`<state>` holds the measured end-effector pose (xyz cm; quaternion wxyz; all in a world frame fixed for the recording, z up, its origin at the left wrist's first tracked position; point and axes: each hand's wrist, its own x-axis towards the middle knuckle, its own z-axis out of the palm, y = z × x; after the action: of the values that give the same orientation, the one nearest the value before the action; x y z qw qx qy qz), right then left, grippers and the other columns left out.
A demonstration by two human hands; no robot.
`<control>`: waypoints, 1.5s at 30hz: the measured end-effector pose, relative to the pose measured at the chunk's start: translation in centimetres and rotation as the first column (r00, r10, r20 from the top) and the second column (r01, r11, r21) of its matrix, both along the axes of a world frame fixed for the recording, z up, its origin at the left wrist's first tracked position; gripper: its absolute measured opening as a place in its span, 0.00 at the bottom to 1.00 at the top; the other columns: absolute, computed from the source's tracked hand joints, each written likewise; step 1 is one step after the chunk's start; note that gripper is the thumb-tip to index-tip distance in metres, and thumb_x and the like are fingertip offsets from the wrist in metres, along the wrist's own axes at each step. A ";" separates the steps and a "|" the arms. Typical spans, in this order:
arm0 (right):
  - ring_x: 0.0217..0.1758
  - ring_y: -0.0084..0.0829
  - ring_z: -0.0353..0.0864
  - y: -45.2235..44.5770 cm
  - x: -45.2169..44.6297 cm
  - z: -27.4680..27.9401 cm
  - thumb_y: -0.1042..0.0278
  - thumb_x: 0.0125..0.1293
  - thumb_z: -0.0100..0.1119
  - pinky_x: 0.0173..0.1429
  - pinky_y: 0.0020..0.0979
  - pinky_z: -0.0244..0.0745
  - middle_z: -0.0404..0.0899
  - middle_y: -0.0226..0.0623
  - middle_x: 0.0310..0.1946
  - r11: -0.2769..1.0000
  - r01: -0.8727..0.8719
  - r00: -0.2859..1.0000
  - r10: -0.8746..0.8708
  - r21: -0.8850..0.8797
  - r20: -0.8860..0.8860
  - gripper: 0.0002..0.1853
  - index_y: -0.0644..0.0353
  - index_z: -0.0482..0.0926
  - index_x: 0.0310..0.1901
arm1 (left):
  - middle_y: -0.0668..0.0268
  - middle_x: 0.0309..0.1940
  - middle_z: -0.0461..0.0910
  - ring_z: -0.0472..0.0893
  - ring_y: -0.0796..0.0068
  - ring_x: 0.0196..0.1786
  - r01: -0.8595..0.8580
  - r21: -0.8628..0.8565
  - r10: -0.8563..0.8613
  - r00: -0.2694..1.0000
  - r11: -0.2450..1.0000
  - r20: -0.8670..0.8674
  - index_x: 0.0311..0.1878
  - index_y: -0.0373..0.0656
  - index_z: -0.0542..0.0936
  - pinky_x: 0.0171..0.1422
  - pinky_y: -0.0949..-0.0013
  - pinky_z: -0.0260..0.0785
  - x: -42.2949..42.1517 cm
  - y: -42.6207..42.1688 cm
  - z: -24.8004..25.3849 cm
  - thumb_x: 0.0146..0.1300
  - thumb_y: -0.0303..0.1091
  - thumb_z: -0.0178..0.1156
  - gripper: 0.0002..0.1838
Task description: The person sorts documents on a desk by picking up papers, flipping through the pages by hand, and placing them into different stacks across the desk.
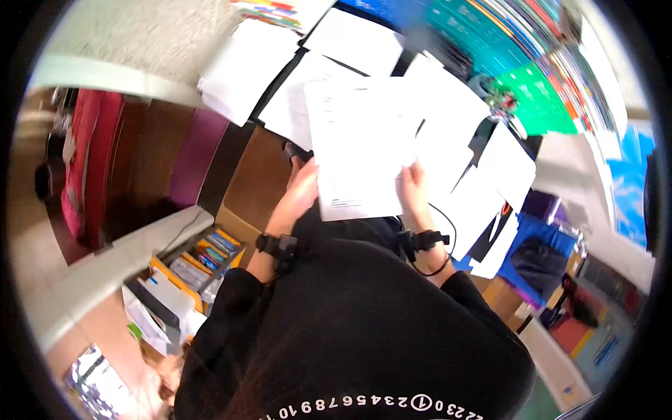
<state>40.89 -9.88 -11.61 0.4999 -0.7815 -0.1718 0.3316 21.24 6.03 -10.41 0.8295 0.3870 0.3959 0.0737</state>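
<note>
A white sheaf of paper [360,150] with faint printed lines is held up in front of my body, above the desk. My left hand [302,185] grips its left edge, with the fingers partly behind the sheet. On the opposite edge my right hand [414,185] is closed, its thumb at the front. Whether it is one sheet or several I cannot tell. Dark bands with cables sit on both wrists. Behind the held paper, white paper piles [448,98] spread over the dark desk, and another stack [248,66] lies at the far left.
Books [574,77] and green folders [539,98] stand along the back right. A blue bin [539,259] holding something black is at the right. Lower left, an open drawer or box [203,262] contains small packets. Scissors-like orange handles [505,209] lie among the right papers.
</note>
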 end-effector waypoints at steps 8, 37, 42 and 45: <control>0.24 0.24 0.65 4.9 -3.3 0.2 0.70 0.66 0.49 0.31 0.28 0.64 0.71 0.37 0.20 0.961 -0.231 0.972 0.223 0.155 0.067 0.13 0.71 0.69 0.47 | 0.60 0.51 0.75 0.75 0.74 0.51 -0.349 0.234 0.320 0.935 0.907 0.155 0.57 0.33 0.68 0.55 0.71 0.67 -4.8 -0.1 3.1 0.65 0.26 0.52 0.18; 0.28 0.54 0.75 6.2 -13.5 5.7 0.64 0.65 0.50 0.32 0.43 0.68 0.74 0.57 0.23 0.949 -0.313 0.910 0.290 0.034 0.296 0.16 0.67 0.68 0.48 | 0.59 0.48 0.76 0.76 0.72 0.48 -0.339 0.183 0.320 0.939 0.923 0.126 0.56 0.29 0.69 0.52 0.71 0.68 -14.2 2.0 0.8 0.67 0.31 0.52 0.18; 0.27 0.55 0.74 5.1 -15.7 6.2 0.64 0.65 0.51 0.30 0.43 0.67 0.73 0.54 0.20 0.953 -0.283 0.932 0.246 0.109 0.265 0.16 0.68 0.65 0.47 | 0.59 0.52 0.75 0.74 0.71 0.51 -0.241 0.309 0.265 0.964 0.920 -0.035 0.58 0.30 0.68 0.55 0.70 0.65 -13.4 2.2 0.6 0.70 0.35 0.47 0.20; 0.30 0.47 0.77 4.3 -16.0 6.8 0.64 0.67 0.49 0.37 0.36 0.70 0.76 0.54 0.27 0.940 -0.339 0.918 0.340 -0.040 0.205 0.19 0.67 0.64 0.55 | 0.59 0.51 0.75 0.75 0.72 0.50 -0.198 0.295 0.223 0.973 0.935 -0.054 0.57 0.29 0.68 0.54 0.70 0.66 -13.2 2.4 1.0 0.71 0.37 0.46 0.20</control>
<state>24.90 -5.55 -4.83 0.4124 -0.7713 -0.3554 0.3297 8.01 8.46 -9.40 0.7337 0.4617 0.4558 0.2021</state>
